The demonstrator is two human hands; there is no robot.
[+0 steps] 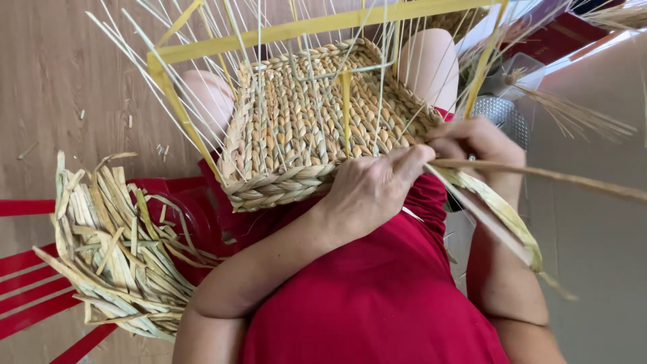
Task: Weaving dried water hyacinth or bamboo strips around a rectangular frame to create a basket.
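Note:
A half-woven straw basket (303, 128) lies on my lap, built around a yellow frame (269, 34) with thin white upright ribs. My left hand (367, 192) rests against the basket's near right rim, its fingertips pinching a dried flat straw strand (539, 175) where it meets the weave. My right hand (475, 145) sits just right of it, closed on the same strand, which runs off to the right. A second, wider leaf strip (499, 216) hangs down from between the hands. My knees show behind the basket.
A bundle of dried straw leaves (114, 249) lies on a red slatted chair (27, 296) at the left. Wooden floor (60, 74) with straw scraps lies beyond. A perforated metal object (502, 116) and loose straw stalks (573, 114) are at the upper right.

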